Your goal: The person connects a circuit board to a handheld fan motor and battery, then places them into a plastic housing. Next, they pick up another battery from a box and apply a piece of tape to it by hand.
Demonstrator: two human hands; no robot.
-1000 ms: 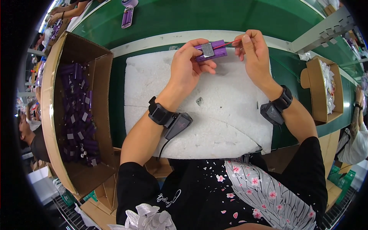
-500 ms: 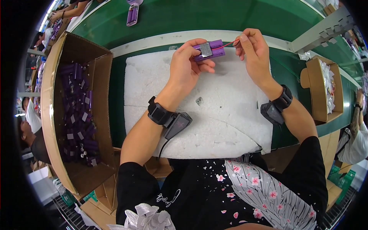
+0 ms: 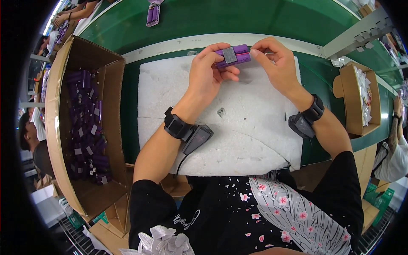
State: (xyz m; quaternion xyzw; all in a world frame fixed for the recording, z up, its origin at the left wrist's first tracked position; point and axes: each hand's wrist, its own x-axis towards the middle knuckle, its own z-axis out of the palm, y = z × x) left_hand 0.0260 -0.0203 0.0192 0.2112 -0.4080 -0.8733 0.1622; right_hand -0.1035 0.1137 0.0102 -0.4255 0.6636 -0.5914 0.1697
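Observation:
Above the far part of a white foam board, my left hand grips a purple battery pack by its left end. A grey foam pad is stuck across the pack. Along the groove between its two cells runs a red wire. My right hand is at the pack's right end, thumb and forefinger pinched on the wire's end, which the fingertips mostly hide.
To the left stands a cardboard box with many purple battery packs. A smaller box with white pieces sits at right. Beyond the board's far rail, a purple battery unit lies on the green belt. Other people work at both sides.
My right hand has moved left, up to the pack, and the red wire, stretched out before, now lies along the cells. The unit on the belt has shifted right.

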